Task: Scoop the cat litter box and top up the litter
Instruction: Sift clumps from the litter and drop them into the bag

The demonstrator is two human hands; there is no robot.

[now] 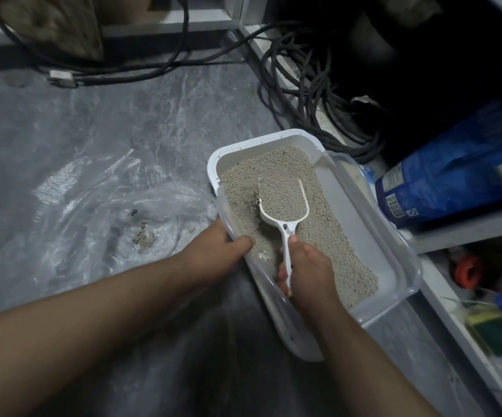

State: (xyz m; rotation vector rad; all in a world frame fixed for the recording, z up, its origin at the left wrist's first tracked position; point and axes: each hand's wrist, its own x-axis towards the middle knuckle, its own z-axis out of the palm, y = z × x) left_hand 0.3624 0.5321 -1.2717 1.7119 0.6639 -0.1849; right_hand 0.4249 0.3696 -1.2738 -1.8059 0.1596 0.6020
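Presently, the scoop (284,203), loaded with litter (333,251), was gripped by the curled fingers of the right hand (303,272) inside the litter box (406,275) on the floor; the box's near rim was clasped by the left hand (216,248).

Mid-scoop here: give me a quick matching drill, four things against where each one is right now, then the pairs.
Things:
1. scoop
2. left hand
3. plastic bag
4. blue bag

Places:
A. on the shelf to the right of the litter box
B. gripping the box's near-left rim
C. loaded with litter, held by the right hand
D. spread on the floor left of the box, clumps on it

Pairs: 1-C, 2-B, 3-D, 4-A
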